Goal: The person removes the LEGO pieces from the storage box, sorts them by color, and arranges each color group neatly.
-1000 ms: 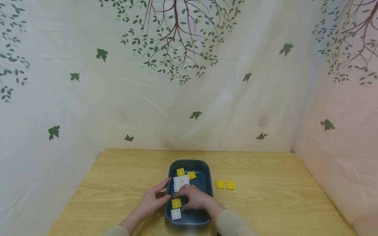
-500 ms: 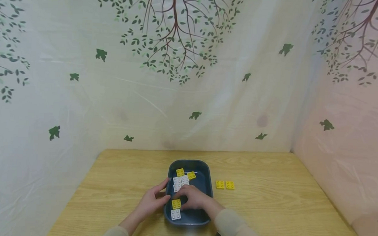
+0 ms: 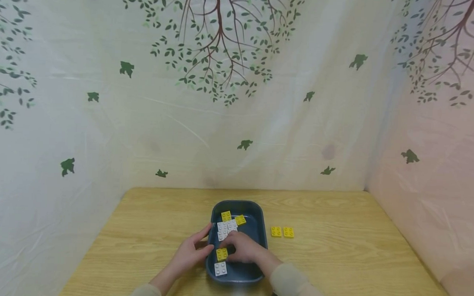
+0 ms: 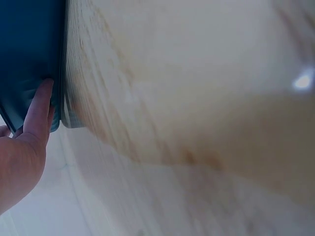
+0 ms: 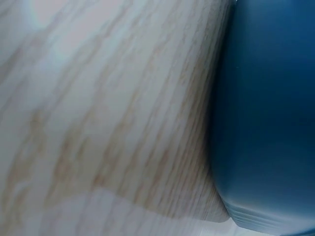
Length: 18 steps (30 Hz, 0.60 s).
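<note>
A dark blue tray (image 3: pixel 253 229) stands on the table in the head view. My left hand (image 3: pixel 191 252) rests against its left side, fingers and thumb spread along the wall. In the left wrist view one straight finger (image 4: pixel 39 110) lies on the tray's outer wall. My right hand (image 3: pixel 244 247) reaches inside and pinches a yellow toy brick (image 3: pixel 222 254) between thumb and finger. Just in front of it lies a white brick (image 3: pixel 220 269). Behind the hand are joined white bricks (image 3: pixel 227 228), partly covered by its fingers. The right wrist view shows only the tray's outer wall (image 5: pixel 266 123), not the hand.
Two yellow bricks (image 3: pixel 282 232) lie side by side on the wooden table (image 3: pixel 335 256), right of the tray. At the tray's far end are two more yellow bricks, one at the left (image 3: pixel 226 216) and another (image 3: pixel 240 220). A printed curtain (image 3: pixel 222 134) hangs behind.
The yellow brick in my right hand has shifted slightly away and to the right, opening a small gap from the white brick. My left hand and the tray have stayed in place.
</note>
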Tool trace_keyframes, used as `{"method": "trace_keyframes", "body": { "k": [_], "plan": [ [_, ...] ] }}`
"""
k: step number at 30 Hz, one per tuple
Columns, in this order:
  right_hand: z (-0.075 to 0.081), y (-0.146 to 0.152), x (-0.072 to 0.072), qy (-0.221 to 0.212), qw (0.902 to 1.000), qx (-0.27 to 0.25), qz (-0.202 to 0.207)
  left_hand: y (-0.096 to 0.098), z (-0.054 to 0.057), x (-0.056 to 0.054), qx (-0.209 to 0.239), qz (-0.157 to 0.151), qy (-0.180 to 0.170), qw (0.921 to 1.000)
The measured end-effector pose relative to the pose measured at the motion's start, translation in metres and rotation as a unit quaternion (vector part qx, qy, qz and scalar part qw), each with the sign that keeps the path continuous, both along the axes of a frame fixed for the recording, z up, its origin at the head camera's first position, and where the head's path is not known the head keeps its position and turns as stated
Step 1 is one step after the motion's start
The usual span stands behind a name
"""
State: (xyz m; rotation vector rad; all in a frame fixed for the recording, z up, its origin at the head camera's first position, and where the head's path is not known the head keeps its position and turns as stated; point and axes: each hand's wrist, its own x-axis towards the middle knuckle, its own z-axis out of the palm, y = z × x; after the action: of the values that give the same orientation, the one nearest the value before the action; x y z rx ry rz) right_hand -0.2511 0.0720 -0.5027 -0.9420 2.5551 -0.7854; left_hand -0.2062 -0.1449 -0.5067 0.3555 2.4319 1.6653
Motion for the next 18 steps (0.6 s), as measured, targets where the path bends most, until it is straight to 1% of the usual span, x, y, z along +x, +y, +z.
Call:
{"method": "trace_keyframes", "body": {
  "k": [3,9,12,18],
  "plan": [
    [0.0009,0.0015,0.0004,-0.002,0.9999,-0.011,-0.007,-0.0003,-0.001,-0.0006,0.001,0.001,0.0,1.0],
    [0.0033,0.0045,0.0027,-0.024,0.9984,-0.045,-0.025,0.0,-0.0006,0.0,0.004,0.002,-0.004,1.0],
    [0.0036,0.0053,0.0034,-0.028,0.9971,-0.062,-0.033,0.0012,-0.0009,0.0008,0.014,0.006,-0.005,0.9999],
    [0.0041,0.0075,0.0034,-0.01,0.9947,-0.093,-0.044,0.0028,-0.0006,0.0021,0.036,0.009,-0.006,0.9993]
  ]
}}
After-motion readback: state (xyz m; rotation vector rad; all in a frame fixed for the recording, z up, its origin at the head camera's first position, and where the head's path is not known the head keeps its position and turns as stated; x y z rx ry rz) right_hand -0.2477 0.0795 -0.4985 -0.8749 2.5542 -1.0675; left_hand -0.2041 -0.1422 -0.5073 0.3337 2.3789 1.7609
